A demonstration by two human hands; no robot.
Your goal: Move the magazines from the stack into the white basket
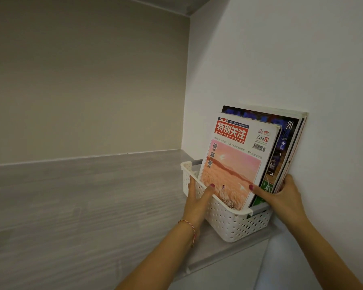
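Pale grey wood-grain shelf inside a cupboard, beige back panel behind, white side wall on the right. Standing at the right end of the shelf, close against that wall: white perforated plastic basket, its rim running from far left to near right.

Upright in the basket and leaning toward the wall: several magazines. Frontmost, white-covered magazine with a red title block and a pink-orange landscape picture, marked 2024 and 11 near its top right corner. Behind it, taller dark blue magazine, showing along the top and right edge, with a green patch low down. Further thin magazine edges behind that, nearest the wall; number not countable.

Left hand wrapped over the basket's long left rim, thumb with red-painted nail resting inside against the lower part of the front cover, fingers down the outer perforated wall. Red and yellow braided cord bracelet on that wrist.

Right hand at the basket's near right corner, spread around the lower edges of the magazines: thumb with red nail lying on the front cover, other fingers curled behind the rearmost magazines, against the wall side. Both forearms bare, reaching up from the lower edge of the view.
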